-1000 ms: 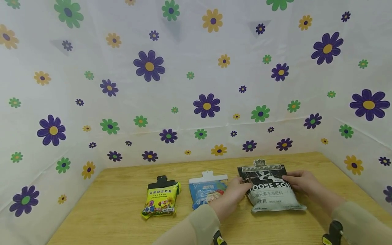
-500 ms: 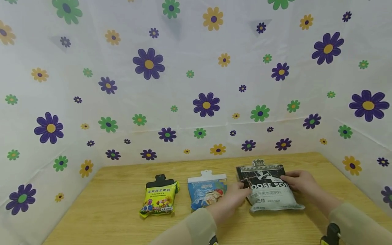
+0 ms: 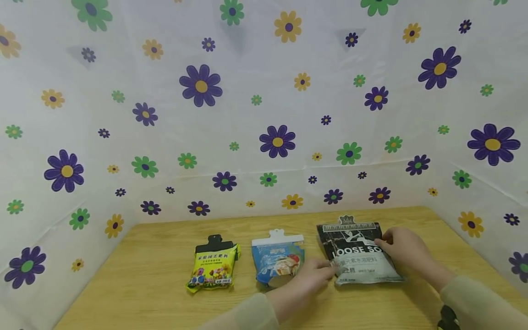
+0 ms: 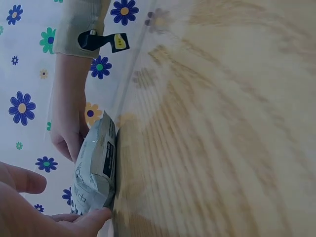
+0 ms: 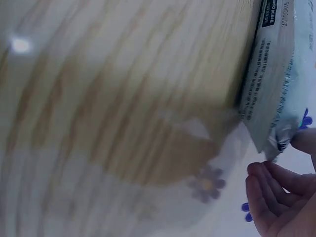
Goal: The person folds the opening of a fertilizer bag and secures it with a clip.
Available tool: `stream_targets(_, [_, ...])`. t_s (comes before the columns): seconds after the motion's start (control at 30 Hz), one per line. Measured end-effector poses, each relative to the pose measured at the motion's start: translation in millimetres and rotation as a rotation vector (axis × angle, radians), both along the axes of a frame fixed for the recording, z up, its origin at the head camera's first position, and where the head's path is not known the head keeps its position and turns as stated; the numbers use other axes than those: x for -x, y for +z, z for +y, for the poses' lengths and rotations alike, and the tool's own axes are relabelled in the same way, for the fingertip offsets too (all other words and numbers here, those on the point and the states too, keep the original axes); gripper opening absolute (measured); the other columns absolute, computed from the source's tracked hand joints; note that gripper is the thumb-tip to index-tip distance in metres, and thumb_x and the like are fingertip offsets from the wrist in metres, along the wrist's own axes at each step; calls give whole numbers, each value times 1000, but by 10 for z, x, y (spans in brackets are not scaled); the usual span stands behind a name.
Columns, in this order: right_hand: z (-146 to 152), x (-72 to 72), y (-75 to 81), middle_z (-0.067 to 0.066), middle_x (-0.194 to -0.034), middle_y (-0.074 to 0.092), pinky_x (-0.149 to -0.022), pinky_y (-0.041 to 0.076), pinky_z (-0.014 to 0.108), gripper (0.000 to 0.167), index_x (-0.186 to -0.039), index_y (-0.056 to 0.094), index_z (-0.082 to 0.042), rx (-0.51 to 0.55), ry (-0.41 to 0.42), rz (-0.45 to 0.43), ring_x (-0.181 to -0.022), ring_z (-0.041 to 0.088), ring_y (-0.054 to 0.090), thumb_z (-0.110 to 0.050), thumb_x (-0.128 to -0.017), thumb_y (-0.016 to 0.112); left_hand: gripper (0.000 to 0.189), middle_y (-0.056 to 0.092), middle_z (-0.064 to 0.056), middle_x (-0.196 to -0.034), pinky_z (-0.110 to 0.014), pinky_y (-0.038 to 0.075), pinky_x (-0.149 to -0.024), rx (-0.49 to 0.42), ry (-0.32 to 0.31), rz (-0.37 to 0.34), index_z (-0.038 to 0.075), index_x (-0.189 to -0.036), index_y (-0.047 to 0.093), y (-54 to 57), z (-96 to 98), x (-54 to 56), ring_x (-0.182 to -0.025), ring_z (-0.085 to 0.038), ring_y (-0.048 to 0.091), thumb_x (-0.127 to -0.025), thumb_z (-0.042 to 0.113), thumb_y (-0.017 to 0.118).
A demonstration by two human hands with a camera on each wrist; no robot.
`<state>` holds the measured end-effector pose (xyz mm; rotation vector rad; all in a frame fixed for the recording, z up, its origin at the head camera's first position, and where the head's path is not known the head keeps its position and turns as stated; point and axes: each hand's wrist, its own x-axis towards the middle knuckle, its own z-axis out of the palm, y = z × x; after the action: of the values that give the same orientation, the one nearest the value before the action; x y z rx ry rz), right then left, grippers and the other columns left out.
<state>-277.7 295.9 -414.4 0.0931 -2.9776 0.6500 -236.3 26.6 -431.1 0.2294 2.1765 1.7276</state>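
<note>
A black-and-grey fertilizer bag (image 3: 363,268) with "LOOSE SO…" lettering lies on the wooden table at the right, its top edge held in a wide clip (image 3: 349,224). My right hand (image 3: 406,250) pinches the bag's right edge, thumb on the front; in the right wrist view its fingers (image 5: 269,190) curl close below a crumpled corner. At the lower left side of the bag is my left hand (image 3: 309,277), fingertips right at the edge. The left wrist view shows the left thumb (image 4: 29,180) standing away from the bag, with the fingers loosely extended.
Left of that bag lies a blue packet (image 3: 276,261) with a white clip (image 3: 277,237), close behind my left forearm. Further left is a yellow fertilizer bag (image 3: 213,270) with a black clip (image 3: 214,245). A flower-patterned sheet (image 3: 247,114) walls the back and sides of the table (image 3: 156,275).
My left hand has slid down the bag's left side toward me and off its front, uncovering more of the blue packet. My right hand stays at the right edge, fingers more bent.
</note>
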Motion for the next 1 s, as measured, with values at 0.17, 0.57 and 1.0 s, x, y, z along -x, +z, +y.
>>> stream_targets(0.17, [-51,-37,97,15,-91,75,-71,59,47,32,-99,74,6,-139,53,36,-79,26,68,-26,-98,74,47,67,-30,-136,-47,62,-104,-13,-1,-2,-16,-140,58,12,-148,-32,-122,-43,69,-99,8,57])
stream_targets(0.57, [-193,-141,161,2,-82,70,-61,54,35,17,-86,73,-6,-193,112,71,-70,16,61,-19,-97,75,43,63,-32,-141,-50,55,-114,-52,-102,-83,-17,-142,55,170,-445,-113,-134,-45,62,-106,6,57])
stream_targets(1.0, [-372,-263,259,-1,-82,72,-62,56,34,16,-87,76,-10,-221,140,95,-70,11,60,-24,-95,78,41,68,-29,-137,-46,61,-107,13,-105,-77,-13,-143,58,341,-881,-138,-128,-40,68,-110,11,55])
